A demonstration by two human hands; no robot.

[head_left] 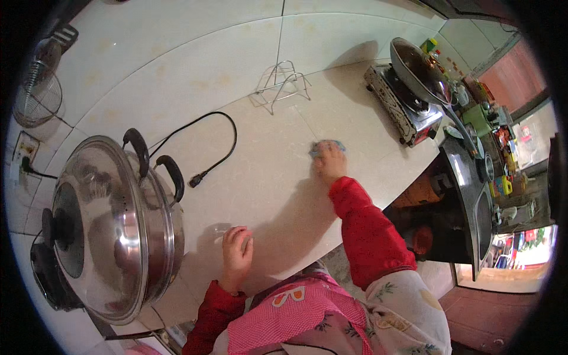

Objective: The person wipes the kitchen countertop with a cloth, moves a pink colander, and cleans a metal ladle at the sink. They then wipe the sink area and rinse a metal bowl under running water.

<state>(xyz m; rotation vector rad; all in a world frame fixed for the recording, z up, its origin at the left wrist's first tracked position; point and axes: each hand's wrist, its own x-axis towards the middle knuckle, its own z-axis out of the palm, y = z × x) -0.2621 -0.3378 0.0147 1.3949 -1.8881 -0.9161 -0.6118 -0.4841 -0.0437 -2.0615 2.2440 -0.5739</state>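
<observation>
My right hand (332,163) presses a crumpled blue cloth (317,149) flat against the pale countertop (266,164). Most of the cloth is hidden under the fingers, which look slightly blurred. Lower left of it, my left hand (236,255) hovers by the front of the counter with loosely curled fingers and nothing visible in it. Further left stands a large steel electric pot (162,230) with black handles and a domed lid (104,195). Beside the pot, a black power cord (235,133) loops over the counter, its plug end (195,180) lying loose.
Against the tiled wall stands a wire rack (284,86). A portable gas stove (406,108) carries a wok (417,71), whose handle reaches over the counter's right end. Beyond is a black cooktop (466,191). Wire strainers (37,97) hang at far left near a wall socket (25,153).
</observation>
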